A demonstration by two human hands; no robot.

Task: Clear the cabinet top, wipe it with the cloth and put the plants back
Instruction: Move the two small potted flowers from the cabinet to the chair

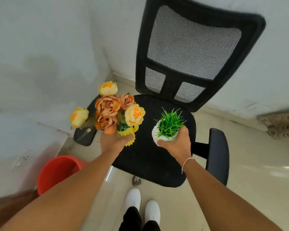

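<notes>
My left hand [114, 140] grips a yellow scalloped pot [129, 136] that holds a bunch of orange and yellow artificial flowers [109, 108]. It is over the left edge of a black office chair's seat [148, 162]. My right hand [177, 144] grips a small white pot [154, 133] with spiky green artificial grass [169, 124], over the middle of the seat. Whether either pot touches the seat I cannot tell. No cabinet or cloth is in view.
The chair has a mesh backrest [193, 45] and armrests on the left [85, 137] and right [218, 154]. A red bucket [57, 172] stands on the floor at the left by the white wall. My white shoes [143, 205] are below the seat's front edge.
</notes>
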